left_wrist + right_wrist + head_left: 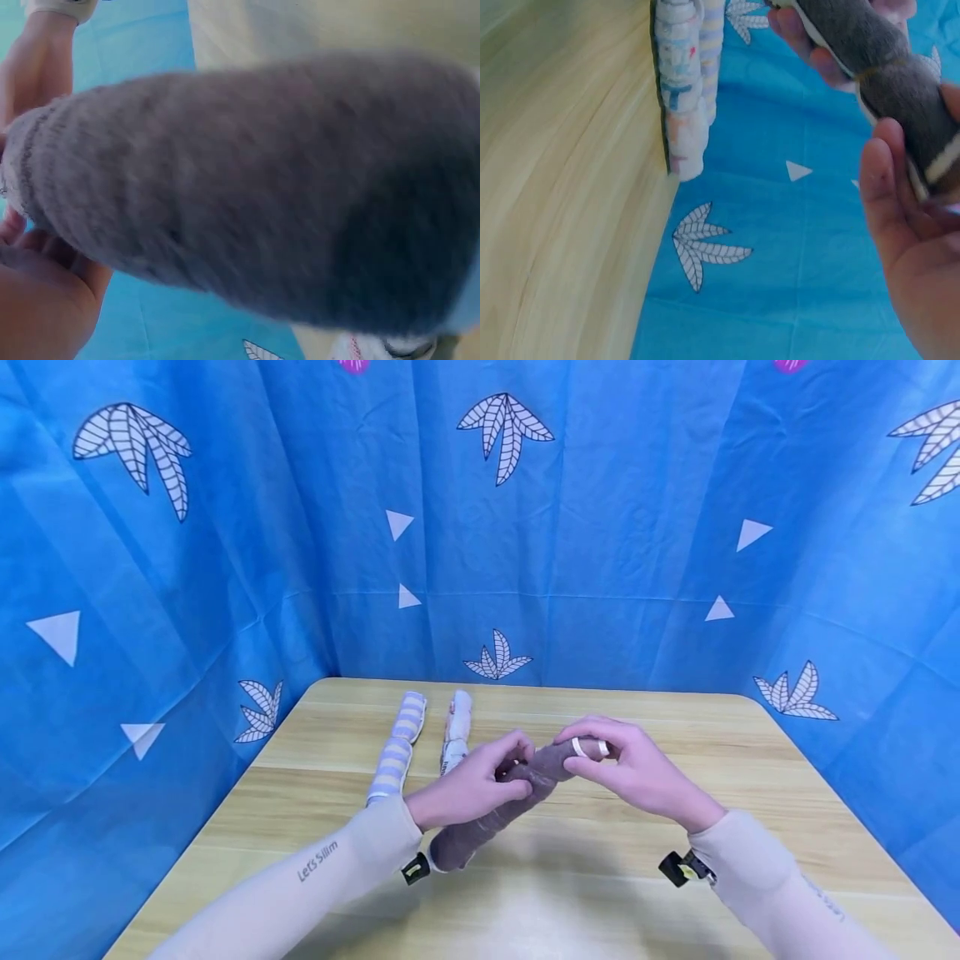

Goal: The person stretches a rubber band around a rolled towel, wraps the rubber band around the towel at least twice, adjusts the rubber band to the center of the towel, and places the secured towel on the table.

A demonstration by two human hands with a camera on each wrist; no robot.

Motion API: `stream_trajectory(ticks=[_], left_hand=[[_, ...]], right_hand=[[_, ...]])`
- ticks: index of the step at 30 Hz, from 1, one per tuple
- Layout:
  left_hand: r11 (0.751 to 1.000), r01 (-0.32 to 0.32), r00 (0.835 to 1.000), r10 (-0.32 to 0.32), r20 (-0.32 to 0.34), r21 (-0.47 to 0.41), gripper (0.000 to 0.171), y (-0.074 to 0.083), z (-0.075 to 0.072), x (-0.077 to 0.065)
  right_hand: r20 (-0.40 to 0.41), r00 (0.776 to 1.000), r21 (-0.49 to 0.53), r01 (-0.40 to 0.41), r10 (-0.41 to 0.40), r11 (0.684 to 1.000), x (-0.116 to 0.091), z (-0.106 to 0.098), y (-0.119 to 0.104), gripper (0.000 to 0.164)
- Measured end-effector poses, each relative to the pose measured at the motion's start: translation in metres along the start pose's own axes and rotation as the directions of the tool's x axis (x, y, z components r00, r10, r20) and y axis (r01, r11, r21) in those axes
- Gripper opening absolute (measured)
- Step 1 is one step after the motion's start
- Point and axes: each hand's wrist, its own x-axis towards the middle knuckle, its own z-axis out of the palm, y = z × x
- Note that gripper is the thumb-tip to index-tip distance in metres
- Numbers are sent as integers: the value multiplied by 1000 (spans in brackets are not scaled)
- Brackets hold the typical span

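Observation:
A long grey-brown rolled cloth [468, 839], fuzzy and pinched in at its middle, is held raised over the table, slanting up to the right. My left hand [472, 789] grips it near the narrowed middle, thumb and fingers curled on it. At the far right end, my right hand [645, 772] holds the roll between thumb and fingers, beside a white band. In the left wrist view the fuzzy roll [247, 172] fills most of the picture. The right wrist view shows a pale edge along the roll [904, 82] and my right fingers [881, 169] against it.
Behind my left hand, a blue-and-cream striped roll [396, 747] and a white printed roll [457, 727] lie side by side on the wooden table [675, 910]. Both narrow at the middle. A blue leaf-patterned curtain [600, 527] surrounds the table's back and sides.

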Motion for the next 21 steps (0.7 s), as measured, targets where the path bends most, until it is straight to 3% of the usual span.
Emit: stream_trajectory(ticks=[4, 9, 14, 21], left_hand=[[984, -12, 997, 26, -77, 179, 31, 3, 6, -3], [905, -34, 979, 116, -168, 424, 37, 6, 12, -5], [841, -123, 963, 229, -142, 527, 29, 5, 14, -4], [792, -192, 948, 303, -100, 579, 35, 2, 14, -5]], right_hand=[[-62, 998, -35, -24, 22, 999, 2, 4, 0, 20], [-100, 992, -2, -71, 71, 997, 3, 8, -1, 20], [-137, 983, 5, -122, 122, 992, 4, 12, -3, 18], [-170, 964, -1, -209, 206, 978, 9, 12, -4, 14]])
